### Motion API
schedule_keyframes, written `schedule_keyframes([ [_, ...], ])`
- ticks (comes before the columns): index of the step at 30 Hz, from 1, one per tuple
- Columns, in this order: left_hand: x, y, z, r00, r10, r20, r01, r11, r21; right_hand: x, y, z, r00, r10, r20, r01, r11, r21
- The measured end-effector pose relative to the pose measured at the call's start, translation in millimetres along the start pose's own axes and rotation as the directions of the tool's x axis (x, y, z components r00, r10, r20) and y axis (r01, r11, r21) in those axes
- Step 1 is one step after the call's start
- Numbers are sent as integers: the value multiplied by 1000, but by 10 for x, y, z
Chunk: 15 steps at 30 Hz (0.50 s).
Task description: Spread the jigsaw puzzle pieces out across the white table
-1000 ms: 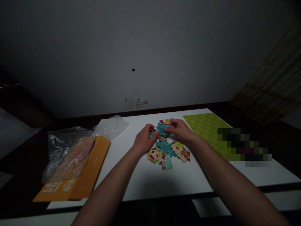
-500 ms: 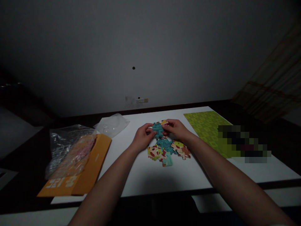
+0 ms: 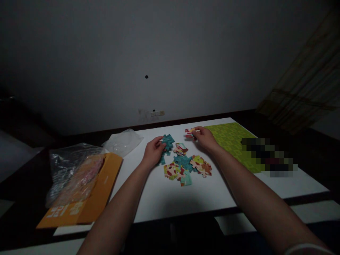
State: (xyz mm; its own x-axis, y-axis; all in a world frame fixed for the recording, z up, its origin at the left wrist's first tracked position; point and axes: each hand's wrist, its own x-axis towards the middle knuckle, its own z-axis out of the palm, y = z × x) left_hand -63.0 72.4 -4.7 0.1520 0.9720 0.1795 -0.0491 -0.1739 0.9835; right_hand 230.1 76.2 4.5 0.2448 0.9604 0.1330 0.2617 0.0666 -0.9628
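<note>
- Teal puzzle pieces (image 3: 166, 141) are pinched in the closed grip of the left hand (image 3: 152, 152), just above the table (image 3: 170, 198).
- A red and yellow piece (image 3: 189, 132) is held at the fingertips of the right hand (image 3: 205, 139), closed on it.
- Loose pieces (image 3: 186, 167) are spread between and nearer than both grips.
- A green sheet (image 3: 233, 141) is seen just right of the right grip.
- An orange box (image 3: 87, 191) and plastic bags (image 3: 123, 141) are seen left of the left grip.

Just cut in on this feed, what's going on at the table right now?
A person is sorting jigsaw pieces on a white table. The left hand holds a teal puzzle piece; the right hand pinches a red and yellow piece near a green sheet. A loose pile of pieces lies between the hands. An orange box and plastic bags sit at the left.
</note>
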Motion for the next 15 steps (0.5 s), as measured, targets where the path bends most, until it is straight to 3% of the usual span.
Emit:
schedule_keyframes([
  [5,11,-43,5,999,31,16,-31,998,50,6,72,11,999,-30,20,31,998,-54],
  [9,17,-54,-9,1000,22,16,-23,997,73,4,134,-35,984,-171,56,179,955,-235],
  [12,19,-53,-15,1000,24,15,-25,996,86,-19,115,-93,952,-277,134,307,847,-435],
  [15,32,-56,-23,1000,20,14,-22,995,102,-54,50,-142,921,-262,290,390,660,-642],
])
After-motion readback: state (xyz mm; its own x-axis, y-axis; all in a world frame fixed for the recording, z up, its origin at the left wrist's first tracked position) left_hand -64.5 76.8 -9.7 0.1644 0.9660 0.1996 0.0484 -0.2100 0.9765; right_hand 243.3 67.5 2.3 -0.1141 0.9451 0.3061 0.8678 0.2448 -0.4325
